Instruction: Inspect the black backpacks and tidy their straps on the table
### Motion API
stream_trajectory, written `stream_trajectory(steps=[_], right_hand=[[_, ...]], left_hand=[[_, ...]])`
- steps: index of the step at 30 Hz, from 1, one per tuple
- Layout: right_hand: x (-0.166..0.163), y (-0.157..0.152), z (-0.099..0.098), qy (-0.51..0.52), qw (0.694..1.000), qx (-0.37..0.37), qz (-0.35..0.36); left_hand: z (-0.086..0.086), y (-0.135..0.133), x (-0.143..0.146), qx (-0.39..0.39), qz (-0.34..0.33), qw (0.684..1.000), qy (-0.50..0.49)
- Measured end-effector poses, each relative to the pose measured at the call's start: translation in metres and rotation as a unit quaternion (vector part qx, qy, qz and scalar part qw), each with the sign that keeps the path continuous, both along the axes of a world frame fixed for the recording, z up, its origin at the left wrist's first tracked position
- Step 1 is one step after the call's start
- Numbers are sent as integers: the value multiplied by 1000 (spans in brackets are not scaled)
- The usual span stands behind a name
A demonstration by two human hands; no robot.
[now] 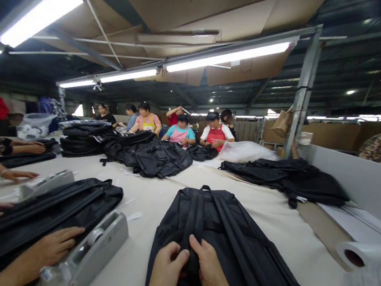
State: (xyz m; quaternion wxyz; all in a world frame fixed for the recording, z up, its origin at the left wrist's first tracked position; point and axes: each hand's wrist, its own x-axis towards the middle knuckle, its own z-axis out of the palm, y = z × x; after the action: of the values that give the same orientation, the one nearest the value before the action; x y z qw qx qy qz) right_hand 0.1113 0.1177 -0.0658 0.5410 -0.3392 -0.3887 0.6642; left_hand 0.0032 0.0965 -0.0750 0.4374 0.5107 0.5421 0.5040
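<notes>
A black backpack (244,241) lies flat in front of me, its shoulder straps facing up and its top loop pointing away. My left hand (166,269) has its fingers curled around the left shoulder strap (196,212). Close beside it, my right hand (208,269) pinches the same strap between thumb and fingers. Both thumbs rest near each other on top of the strap. The palms hide the strap's lower part.
Left of the backpack stands a grey tape dispenser (95,251), beside another black backpack (47,218) under a co-worker's hands. More black bags (161,158) are heaped across the table. A plastic roll (366,255) lies at right, near a grey partition (358,180). Several people work opposite.
</notes>
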Motion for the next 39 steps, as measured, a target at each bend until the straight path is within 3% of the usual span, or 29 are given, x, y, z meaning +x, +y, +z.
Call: stream_trajectory(steps=[5, 13, 18, 20, 24, 27, 31, 33, 37, 39], right_hand=[[3, 3, -6, 17, 998, -55, 20], [2, -6, -2, -17, 1000, 1, -3], [4, -4, -4, 24, 1000, -16, 0], [7, -2, -4, 35, 999, -17, -9], [18, 0, 0, 36, 998, -56, 24], [28, 2, 4, 26, 996, -49, 73], [35, 5, 2, 16, 994, -22, 106], [35, 5, 1, 19, 993, -22, 113], [34, 4, 1, 33, 992, -17, 118], [33, 4, 3, 31, 994, -18, 102]], left_hand=[[-1, -12, 6, 40, 29, 996, 72], [1, -13, 6, -1, 39, 999, -3], [0, -16, 8, 50, 40, 996, 67], [3, -21, 9, 70, 23, 995, 71], [17, -30, -6, 2, -47, 998, 44], [32, -23, -33, 16, 3, 989, 146], [49, 3, -62, 89, 51, 945, 311], [56, 14, -66, 84, 11, 945, 315], [66, 21, -60, 15, -161, 967, 198], [68, 20, -57, -7, -205, 965, 163]])
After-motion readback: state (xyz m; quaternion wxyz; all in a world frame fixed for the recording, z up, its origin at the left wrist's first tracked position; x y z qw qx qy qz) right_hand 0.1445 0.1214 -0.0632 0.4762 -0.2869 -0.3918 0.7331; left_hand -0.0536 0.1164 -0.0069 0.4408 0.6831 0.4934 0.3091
